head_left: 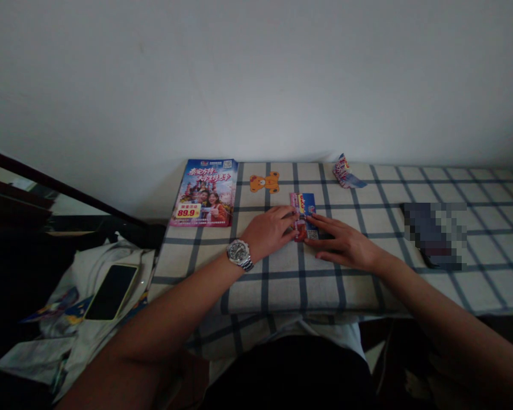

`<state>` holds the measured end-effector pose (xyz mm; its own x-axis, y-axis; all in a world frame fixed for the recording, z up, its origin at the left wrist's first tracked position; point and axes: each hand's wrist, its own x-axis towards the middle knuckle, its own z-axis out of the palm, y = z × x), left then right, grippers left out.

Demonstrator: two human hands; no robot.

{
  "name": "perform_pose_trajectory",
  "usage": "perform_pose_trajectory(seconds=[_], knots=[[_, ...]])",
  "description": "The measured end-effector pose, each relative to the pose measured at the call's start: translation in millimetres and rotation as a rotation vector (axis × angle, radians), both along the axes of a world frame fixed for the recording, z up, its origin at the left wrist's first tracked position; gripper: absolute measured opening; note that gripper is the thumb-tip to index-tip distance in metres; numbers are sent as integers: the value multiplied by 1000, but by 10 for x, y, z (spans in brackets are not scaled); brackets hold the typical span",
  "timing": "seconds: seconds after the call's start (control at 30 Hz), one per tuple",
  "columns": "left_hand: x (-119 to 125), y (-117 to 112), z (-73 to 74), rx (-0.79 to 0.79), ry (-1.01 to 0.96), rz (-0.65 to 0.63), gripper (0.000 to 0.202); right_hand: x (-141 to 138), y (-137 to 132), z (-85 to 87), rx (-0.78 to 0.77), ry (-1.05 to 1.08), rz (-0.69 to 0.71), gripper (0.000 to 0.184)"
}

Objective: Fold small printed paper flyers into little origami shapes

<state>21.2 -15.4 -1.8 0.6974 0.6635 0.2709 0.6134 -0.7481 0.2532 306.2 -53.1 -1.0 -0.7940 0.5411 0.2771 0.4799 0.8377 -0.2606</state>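
A small folded flyer (304, 202), printed in pink, red and blue, lies on the checked cloth in front of me. My left hand (268, 230), with a metal watch on its wrist, rests its fingers on the flyer's left side. From the right, my right hand (344, 242) lays outstretched fingers on the opposite side. Both hands are open and press the paper against the cloth. Left of them is a stack of flyers (205, 193) with a castle picture and a yellow price box. A folded paper piece (346, 172) stands farther back, to the right.
A bear-shaped cutout (265, 182) lies behind my left hand. The checked cloth (239, 290) covers the table, which meets the wall (256, 80). A dark, partly blurred object (423, 233) is at right. Lower left, a phone (112, 291) sits on pale fabric.
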Motion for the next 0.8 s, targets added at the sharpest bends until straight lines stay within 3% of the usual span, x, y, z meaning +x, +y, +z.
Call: perform_pose_trajectory(seconds=[0.4, 0.8], knots=[[-14, 23, -42, 14, -44, -27, 38, -10, -5, 4, -20, 22, 8, 39], [-40, 50, -60, 26, -130, -23, 36, -120, 100, 61, -104, 158, -108, 32]])
